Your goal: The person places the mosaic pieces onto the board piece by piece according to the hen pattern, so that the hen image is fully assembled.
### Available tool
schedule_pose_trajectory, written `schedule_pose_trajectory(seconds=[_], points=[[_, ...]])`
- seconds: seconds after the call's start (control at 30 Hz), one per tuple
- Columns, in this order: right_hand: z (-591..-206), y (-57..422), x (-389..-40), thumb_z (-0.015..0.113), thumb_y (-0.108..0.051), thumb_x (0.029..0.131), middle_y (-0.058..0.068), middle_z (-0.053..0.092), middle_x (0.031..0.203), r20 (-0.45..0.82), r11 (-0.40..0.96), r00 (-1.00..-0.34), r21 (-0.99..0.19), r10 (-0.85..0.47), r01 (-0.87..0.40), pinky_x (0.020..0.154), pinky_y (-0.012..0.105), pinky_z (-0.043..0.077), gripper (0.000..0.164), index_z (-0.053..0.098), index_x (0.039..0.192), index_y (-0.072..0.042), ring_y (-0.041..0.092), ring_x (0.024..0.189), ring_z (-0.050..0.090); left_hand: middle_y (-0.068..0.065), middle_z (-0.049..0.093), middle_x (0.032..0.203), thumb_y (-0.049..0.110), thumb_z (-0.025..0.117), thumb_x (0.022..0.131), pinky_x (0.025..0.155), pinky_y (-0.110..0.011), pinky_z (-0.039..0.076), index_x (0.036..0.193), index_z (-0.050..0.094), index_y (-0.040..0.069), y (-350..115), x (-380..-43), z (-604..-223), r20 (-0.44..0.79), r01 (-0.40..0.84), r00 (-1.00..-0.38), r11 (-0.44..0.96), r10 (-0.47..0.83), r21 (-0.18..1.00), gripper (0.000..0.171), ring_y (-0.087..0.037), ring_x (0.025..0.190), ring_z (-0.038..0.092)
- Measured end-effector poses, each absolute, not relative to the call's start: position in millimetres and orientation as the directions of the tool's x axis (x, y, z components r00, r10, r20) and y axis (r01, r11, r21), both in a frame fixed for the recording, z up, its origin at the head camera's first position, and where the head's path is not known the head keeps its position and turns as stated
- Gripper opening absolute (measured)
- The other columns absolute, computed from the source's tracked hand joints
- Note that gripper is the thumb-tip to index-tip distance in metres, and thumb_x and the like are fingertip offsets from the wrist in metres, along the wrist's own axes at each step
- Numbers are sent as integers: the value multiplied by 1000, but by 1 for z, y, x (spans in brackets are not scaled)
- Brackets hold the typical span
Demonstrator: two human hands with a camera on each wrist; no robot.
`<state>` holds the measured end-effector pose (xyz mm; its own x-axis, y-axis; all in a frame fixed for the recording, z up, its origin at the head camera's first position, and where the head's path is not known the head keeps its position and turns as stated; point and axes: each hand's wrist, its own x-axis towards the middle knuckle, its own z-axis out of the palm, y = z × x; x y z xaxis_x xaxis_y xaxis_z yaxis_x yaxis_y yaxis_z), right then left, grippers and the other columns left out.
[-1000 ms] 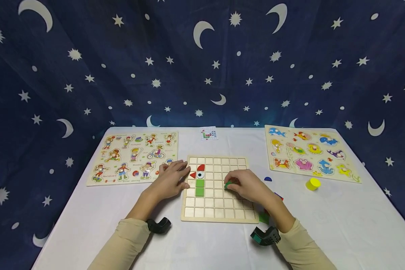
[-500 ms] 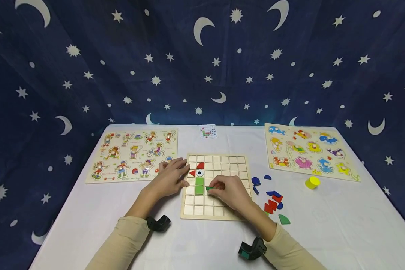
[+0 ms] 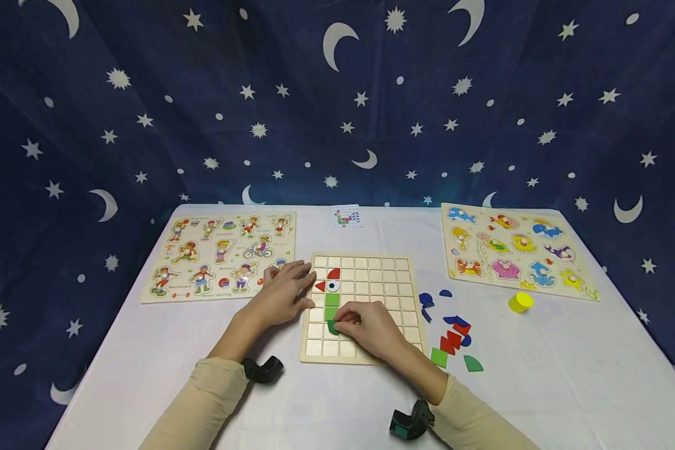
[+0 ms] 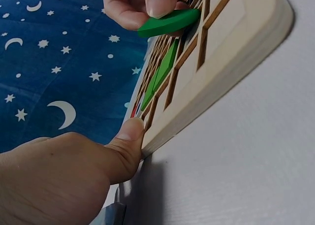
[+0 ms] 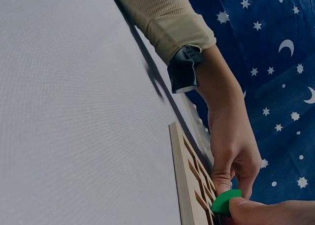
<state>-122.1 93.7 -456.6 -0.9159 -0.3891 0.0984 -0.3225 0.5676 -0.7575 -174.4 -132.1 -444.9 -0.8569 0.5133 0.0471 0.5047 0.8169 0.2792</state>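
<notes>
My right hand (image 3: 374, 328) pinches a green quarter-circle tile (image 3: 333, 328) between thumb and fingers, over the wooden grid board (image 3: 377, 289). In the left wrist view the green tile (image 4: 170, 23) is tilted, one end close to the grid. Two light green square tiles (image 3: 332, 307) lie in a column just above it. Farther up that column are an eye tile (image 3: 333, 285) and a red quarter-circle tile (image 3: 334, 274), with a red triangle tile (image 3: 320, 286) at the left. My left hand (image 3: 281, 297) rests against the board's left edge, its thumb (image 4: 130, 131) touching the rim.
Loose blue, red and green tiles (image 3: 451, 341) lie right of the board. A yellow cylinder (image 3: 520, 302) stands farther right. Picture puzzles with sports figures (image 3: 219, 256) and sea animals (image 3: 517, 250) flank the board. A small pattern card (image 3: 346, 216) lies behind it.
My right hand has carried the green quarter-circle tile leftward across the board to below the green squares, uncovering the loose tiles at the right. The left hand has stayed at the board's edge.
</notes>
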Motion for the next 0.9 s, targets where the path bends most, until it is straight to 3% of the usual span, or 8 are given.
schedule_pose_trajectory(seconds=[0.3,0.53,0.9], points=[[-451,92,-126,74,-25,82,-14,63,73,119,612,-894,-689,-433,-388,59,18,44,6,72,84,-21,-4,62,53,-9,42,148,42,66,84,98,-56,21,137,52,10,-133,-178,-440,69,503,-860,818,505,278,63,-27,141,31],[-452,95,-121,76,-29,80,-14,60,80,112,682,-889,-601,-445,-417,60,17,40,13,75,91,-22,-2,66,49,-9,42,148,44,65,85,98,-55,22,137,53,10,-131,-175,-444,69,509,-857,816,511,275,63,-27,141,31],[-453,98,-116,73,-35,81,-11,62,91,120,735,-843,-436,-525,-520,65,20,43,24,76,101,-23,0,74,54,-9,42,147,42,66,85,98,-56,21,137,53,10,-130,-170,-447,66,502,-859,814,507,291,62,-27,140,31]])
